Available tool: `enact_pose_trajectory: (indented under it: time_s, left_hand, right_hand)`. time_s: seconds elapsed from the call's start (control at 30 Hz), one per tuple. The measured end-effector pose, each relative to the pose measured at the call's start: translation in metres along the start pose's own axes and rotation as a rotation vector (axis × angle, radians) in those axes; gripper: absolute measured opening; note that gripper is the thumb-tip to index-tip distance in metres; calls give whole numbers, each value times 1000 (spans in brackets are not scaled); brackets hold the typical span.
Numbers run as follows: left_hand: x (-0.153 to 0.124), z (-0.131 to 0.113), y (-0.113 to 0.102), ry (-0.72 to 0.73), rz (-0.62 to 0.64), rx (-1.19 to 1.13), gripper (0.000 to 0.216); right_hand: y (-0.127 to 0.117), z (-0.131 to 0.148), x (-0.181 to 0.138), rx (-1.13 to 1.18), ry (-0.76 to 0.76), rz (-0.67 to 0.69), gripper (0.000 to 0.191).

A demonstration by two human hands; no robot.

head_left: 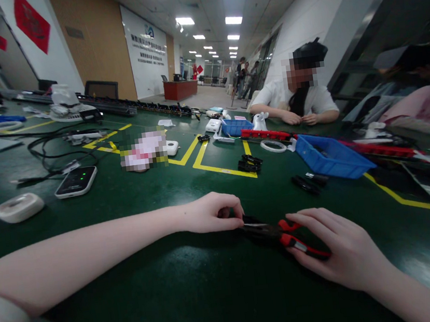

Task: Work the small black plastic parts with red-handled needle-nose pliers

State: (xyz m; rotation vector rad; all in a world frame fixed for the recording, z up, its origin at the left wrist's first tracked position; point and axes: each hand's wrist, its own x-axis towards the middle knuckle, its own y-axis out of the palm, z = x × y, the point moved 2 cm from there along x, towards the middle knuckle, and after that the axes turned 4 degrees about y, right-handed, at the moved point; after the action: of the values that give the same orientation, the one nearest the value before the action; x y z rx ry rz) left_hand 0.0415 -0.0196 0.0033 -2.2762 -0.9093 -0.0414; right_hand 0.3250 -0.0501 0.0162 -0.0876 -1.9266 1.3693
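Over the front of the green table, my right hand (337, 248) is closed around a pair of pliers (265, 230) with red and black handles. The jaws point left, towards my left hand (215, 213). Thumb and forefinger of that hand are pinched together on a small black piece (249, 219) at the jaw tips. Its shape is mostly hidden by the fingers and the jaws. I cannot tell whether the jaws grip it.
Black parts (250, 163) lie beyond my hands, more black pieces (306, 183) to the right. A blue bin (330, 157) stands behind those. A phone-like device (76, 181) and a white rounded case (19, 207) are left. A person (292, 91) sits across the table.
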Motion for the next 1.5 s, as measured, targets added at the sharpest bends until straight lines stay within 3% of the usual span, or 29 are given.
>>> enact_pose_trajectory:
  time_s: [0.93,1.5]
  left_hand:
    - [-1,-2,0,29,7,35,14]
    - [-1,-3,0,31,17,41,11]
  right_hand:
    - [3,-1,-8,-75,-35,-82,47]
    - [-1,1,-1,-43,-36,-50,39]
